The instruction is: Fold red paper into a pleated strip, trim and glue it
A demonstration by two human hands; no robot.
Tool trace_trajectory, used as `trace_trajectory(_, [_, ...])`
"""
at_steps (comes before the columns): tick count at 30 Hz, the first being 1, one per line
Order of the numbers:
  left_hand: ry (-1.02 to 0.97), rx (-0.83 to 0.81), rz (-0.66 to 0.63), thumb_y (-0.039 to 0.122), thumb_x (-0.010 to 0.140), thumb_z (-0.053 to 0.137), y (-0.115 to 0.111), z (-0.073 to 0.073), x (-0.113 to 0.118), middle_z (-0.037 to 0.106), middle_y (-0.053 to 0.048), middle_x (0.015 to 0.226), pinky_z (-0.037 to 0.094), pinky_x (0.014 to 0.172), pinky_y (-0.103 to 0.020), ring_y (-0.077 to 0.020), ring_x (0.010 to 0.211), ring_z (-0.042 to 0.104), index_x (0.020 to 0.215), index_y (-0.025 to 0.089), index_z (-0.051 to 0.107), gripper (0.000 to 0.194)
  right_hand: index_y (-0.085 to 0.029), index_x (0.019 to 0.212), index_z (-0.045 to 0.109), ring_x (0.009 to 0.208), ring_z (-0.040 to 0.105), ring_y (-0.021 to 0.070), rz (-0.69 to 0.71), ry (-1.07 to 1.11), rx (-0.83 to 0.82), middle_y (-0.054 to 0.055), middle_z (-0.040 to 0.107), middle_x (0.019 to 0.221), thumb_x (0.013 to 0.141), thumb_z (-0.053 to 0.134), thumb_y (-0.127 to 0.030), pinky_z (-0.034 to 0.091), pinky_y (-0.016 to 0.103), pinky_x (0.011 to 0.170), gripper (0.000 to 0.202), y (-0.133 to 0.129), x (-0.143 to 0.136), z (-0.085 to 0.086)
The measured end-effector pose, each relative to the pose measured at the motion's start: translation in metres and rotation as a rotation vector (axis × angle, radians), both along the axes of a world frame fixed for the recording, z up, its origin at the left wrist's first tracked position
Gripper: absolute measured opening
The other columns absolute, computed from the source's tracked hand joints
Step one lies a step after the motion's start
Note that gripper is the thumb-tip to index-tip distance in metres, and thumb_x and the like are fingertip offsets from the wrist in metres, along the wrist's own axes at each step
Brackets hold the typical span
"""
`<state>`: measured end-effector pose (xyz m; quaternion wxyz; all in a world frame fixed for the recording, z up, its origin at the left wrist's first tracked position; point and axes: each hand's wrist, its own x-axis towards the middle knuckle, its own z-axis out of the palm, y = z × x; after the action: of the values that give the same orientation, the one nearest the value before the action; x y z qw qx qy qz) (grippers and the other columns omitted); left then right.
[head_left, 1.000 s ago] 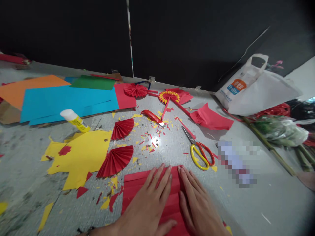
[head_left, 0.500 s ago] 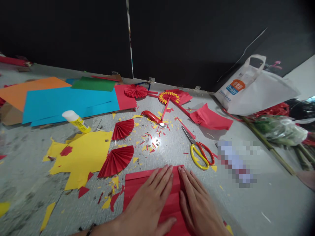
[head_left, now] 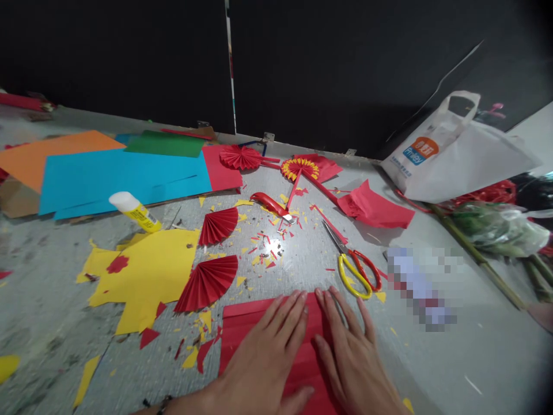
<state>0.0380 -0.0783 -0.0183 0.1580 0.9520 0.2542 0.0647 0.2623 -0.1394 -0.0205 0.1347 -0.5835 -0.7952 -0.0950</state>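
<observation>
A sheet of red paper (head_left: 242, 323) with straight creases lies in front of me. My left hand (head_left: 272, 346) rests flat across it, fingers stretched toward its far edge. Along the sheet's right side lies my right hand (head_left: 352, 349), palm down with its fingers spread. Neither hand grips anything. Left of the sheet are two pleated red paper fans, a lower fan (head_left: 209, 285) and an upper fan (head_left: 219, 226). Scissors (head_left: 356, 271) with one yellow and one red handle lie beyond my right hand. A red utility knife (head_left: 270, 204) lies farther off.
Yellow paper (head_left: 151, 271) and a glue stick (head_left: 136, 212) lie at left, before blue card (head_left: 125, 178). A red-and-yellow rosette (head_left: 300, 169) and red paper (head_left: 374, 207) lie beyond the scissors. A white bag (head_left: 453, 155) and wrapped stems (head_left: 479, 262) stand right. Paper scraps are scattered about.
My right hand's fingers have spread apart, its outer fingers shifting right. My left hand stays flat on the red paper. The view has shifted slightly.
</observation>
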Motion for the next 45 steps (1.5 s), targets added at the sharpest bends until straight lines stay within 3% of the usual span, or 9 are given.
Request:
trace_trajectory(3, [0.014,-0.018,-0.009,0.049,0.099,0.069,0.001,0.003,0.001,0.011,-0.023,0.185,0.017,0.142,-0.050,-0.0371,0.173,0.016,0.177,0.004,0.021,0.102,-0.008,0.180,0.016,0.154,0.054,0.0353,-0.052,0.005,0.025,0.018,0.060,0.165,0.113,0.044,-0.019,0.022,0.060,0.134,0.073,-0.003,0.006,-0.002])
trace_trajectory(11, [0.019,0.006,-0.017,0.052,0.102,0.067,0.003,0.007,-0.004,0.009,-0.021,0.186,0.014,0.142,-0.049,-0.0368,0.173,0.017,0.177,0.005,0.024,0.098,-0.013,0.180,0.018,0.159,0.049,0.0347,-0.108,0.148,0.010,0.019,0.049,0.174,0.116,0.044,-0.026,0.058,0.053,0.114,0.070,-0.003,0.016,0.003])
trace_trajectory(15, [-0.021,0.103,-0.009,0.056,0.104,0.063,0.002,0.001,-0.004,0.017,-0.022,0.185,0.008,0.141,-0.045,-0.0355,0.172,0.019,0.177,0.004,0.025,0.097,-0.007,0.180,0.009,0.163,0.045,0.0266,0.096,0.127,-0.052,0.018,0.047,0.175,0.116,0.040,-0.023,0.055,0.044,0.121,0.073,-0.001,0.010,0.007])
trace_trajectory(19, [-0.055,0.305,0.049,0.060,0.104,0.059,-0.007,-0.004,0.000,0.035,-0.026,0.179,0.005,0.138,-0.048,-0.0389,0.169,0.027,0.170,0.000,0.041,0.092,-0.006,0.180,0.004,0.164,0.043,0.0278,0.113,0.091,-0.090,0.019,0.044,0.176,0.115,0.043,-0.023,0.049,0.049,0.128,0.078,0.001,0.006,0.003])
trace_trajectory(24, [-0.018,0.500,0.263,0.077,0.105,0.049,-0.026,-0.009,0.000,0.060,-0.034,0.157,0.021,0.130,-0.058,-0.0472,0.153,0.049,0.146,-0.003,0.070,0.093,-0.008,0.180,-0.004,0.162,0.046,0.0284,0.105,0.114,-0.122,0.019,0.044,0.176,0.113,0.045,-0.021,0.048,0.052,0.129,0.083,0.001,0.006,0.002])
trace_trajectory(30, [0.102,0.452,0.395,0.095,0.096,0.042,-0.038,-0.014,-0.012,0.065,-0.033,0.151,0.040,0.122,-0.061,-0.0500,0.150,0.054,0.148,0.001,0.071,0.112,-0.007,0.180,-0.002,0.160,0.049,0.0316,0.078,0.099,-0.123,0.020,0.045,0.174,0.113,0.045,-0.021,0.055,0.057,0.123,0.083,0.000,0.005,0.000])
trace_trajectory(34, [0.205,0.432,0.486,0.103,0.084,0.054,-0.041,-0.007,-0.010,0.063,-0.043,0.146,0.053,0.107,-0.070,-0.0610,0.139,0.061,0.141,-0.003,0.074,0.122,-0.006,0.180,-0.006,0.159,0.050,0.0322,0.079,0.087,-0.132,0.022,0.046,0.173,0.112,0.045,-0.022,0.057,0.058,0.121,0.085,0.001,0.005,0.000])
trace_trajectory(39, [0.343,0.388,0.546,0.097,0.086,0.060,-0.040,0.004,-0.005,0.060,-0.051,0.140,0.058,0.097,-0.072,-0.0657,0.129,0.065,0.138,-0.012,0.072,0.121,-0.008,0.180,-0.002,0.160,0.049,0.0326,0.069,0.103,-0.132,0.021,0.045,0.174,0.113,0.045,-0.023,0.054,0.059,0.123,0.084,0.001,0.005,0.000])
trace_trajectory(45, [0.515,0.332,0.605,0.067,0.094,0.073,-0.040,0.000,-0.006,0.064,-0.043,0.144,0.058,0.095,-0.070,-0.0643,0.134,0.063,0.143,-0.003,0.073,0.085,-0.010,0.181,-0.002,0.160,0.050,0.0318,0.059,0.135,-0.131,0.020,0.046,0.174,0.114,0.046,-0.025,0.050,0.058,0.126,0.084,0.000,0.004,-0.001])
